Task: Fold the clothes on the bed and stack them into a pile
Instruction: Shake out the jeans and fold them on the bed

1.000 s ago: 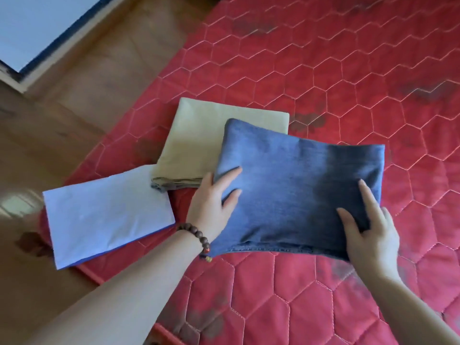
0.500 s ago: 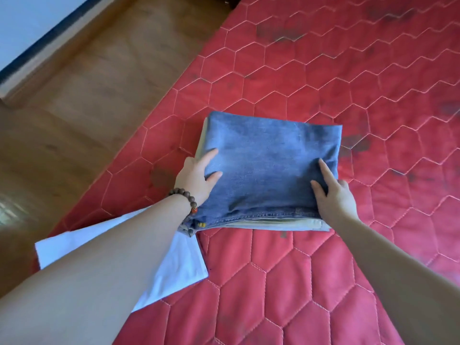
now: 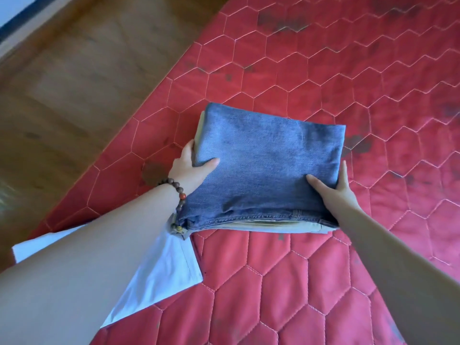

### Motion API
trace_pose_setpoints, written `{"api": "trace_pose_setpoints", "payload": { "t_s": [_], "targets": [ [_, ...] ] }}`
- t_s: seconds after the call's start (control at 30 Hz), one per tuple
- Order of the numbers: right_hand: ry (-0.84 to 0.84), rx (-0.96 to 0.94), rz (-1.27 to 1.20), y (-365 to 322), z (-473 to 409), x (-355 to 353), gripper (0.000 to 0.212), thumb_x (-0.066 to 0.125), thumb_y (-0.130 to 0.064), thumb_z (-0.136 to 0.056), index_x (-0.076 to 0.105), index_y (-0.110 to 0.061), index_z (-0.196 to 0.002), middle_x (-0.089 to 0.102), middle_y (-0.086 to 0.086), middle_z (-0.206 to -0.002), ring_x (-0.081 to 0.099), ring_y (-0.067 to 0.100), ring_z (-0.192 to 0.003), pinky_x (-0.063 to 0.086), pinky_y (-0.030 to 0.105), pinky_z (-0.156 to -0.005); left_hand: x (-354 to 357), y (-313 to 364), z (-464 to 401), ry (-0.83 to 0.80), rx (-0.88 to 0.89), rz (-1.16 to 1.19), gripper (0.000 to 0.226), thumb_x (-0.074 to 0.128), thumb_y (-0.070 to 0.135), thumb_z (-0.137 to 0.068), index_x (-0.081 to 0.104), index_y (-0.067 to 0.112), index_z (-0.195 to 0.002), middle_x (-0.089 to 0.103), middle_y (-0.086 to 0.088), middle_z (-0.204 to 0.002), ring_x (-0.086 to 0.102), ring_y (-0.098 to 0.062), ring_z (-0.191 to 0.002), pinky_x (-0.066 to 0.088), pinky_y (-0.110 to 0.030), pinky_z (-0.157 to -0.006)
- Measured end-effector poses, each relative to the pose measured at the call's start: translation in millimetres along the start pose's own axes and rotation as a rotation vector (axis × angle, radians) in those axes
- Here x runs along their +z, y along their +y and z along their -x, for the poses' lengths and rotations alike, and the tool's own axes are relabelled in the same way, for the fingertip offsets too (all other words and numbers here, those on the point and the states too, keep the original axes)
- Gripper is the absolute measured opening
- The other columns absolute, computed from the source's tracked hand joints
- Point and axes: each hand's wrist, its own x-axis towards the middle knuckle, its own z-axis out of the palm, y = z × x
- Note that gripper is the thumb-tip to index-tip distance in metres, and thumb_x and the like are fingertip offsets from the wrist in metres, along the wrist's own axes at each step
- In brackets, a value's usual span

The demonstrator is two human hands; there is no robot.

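Note:
Folded blue jeans [image 3: 268,165] lie on top of a folded beige garment [image 3: 273,226] on the red quilted mattress [image 3: 323,78]; only the beige edges show beneath. My left hand [image 3: 191,168], with a bead bracelet on the wrist, grips the stack's left side, thumb on the denim and fingers round the edge. My right hand [image 3: 333,188] grips the right side, thumb on top and fingers along the edge. A folded pale blue cloth [image 3: 169,270] lies flat at the near left, partly hidden by my left forearm.
The mattress edge runs diagonally from upper middle to lower left, with wooden floor [image 3: 74,83] beyond it. A white wall with a dark skirting strip [image 3: 15,21] shows at the top left. Bare red mattress spreads to the right and behind the stack.
The jeans moved left onto the beige garment and now cover it. Both hands slid from the top of the denim to the stack's sides.

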Motion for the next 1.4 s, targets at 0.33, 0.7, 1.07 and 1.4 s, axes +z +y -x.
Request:
{"api": "trace_pose_setpoints", "payload": {
  "t_s": [0.33, 0.7, 1.07, 1.4],
  "targets": [
    [0.057, -0.035, -0.113, 51, 18, -39, 0.064, 0.074, -0.049, -0.077, 0.041, -0.048, -0.132, 0.064, -0.020, -0.109, 0.062, 0.008, -0.097, 0.044, 0.027, -0.081, 47, 28, 25, -0.093, 0.078, 0.069, 0.073, 0.065, 0.045, -0.086, 0.024, 0.046, -0.147, 0.058, 0.029, -0.099, 0.060, 0.006, -0.078, 0.041, -0.010, -0.055],
    [0.596, -0.201, 0.519, 116, 70, -118, 0.072, 0.046, -0.052, -0.089, 0.031, -0.013, -0.148, 0.035, 0.023, -0.146, 0.028, 0.038, -0.137, 0.023, 0.053, -0.113, 161, 86, 109, 0.203, 0.337, -0.495, 0.071, 0.063, 0.034, -0.083, 0.035, 0.015, -0.146, 0.040, -0.017, -0.144, 0.039, -0.035, -0.132, 0.034, -0.047, -0.104],
    [0.208, -0.639, 1.055, 72, 4, -29, 0.061, 0.022, -0.053, -0.099, 0.010, -0.030, -0.154, 0.004, -0.002, -0.163, -0.004, 0.019, -0.150, -0.014, 0.055, -0.116, 215, 95, 54, 0.148, 0.791, -1.069, 0.062, 0.026, 0.034, -0.099, 0.012, 0.014, -0.155, 0.007, -0.014, -0.162, 0.002, -0.028, -0.150, -0.002, -0.048, -0.121],
    [0.338, -0.360, 0.807, 129, -1, -102, 0.071, 0.023, -0.068, -0.091, 0.011, -0.036, -0.154, -0.004, -0.001, -0.163, -0.008, 0.015, -0.149, -0.002, 0.051, -0.120, 201, 85, 42, 0.096, 0.854, -1.042, 0.069, 0.021, 0.063, -0.093, 0.008, 0.035, -0.154, 0.009, -0.022, -0.160, 0.001, -0.034, -0.149, 0.009, -0.057, -0.118]
  ]
}}
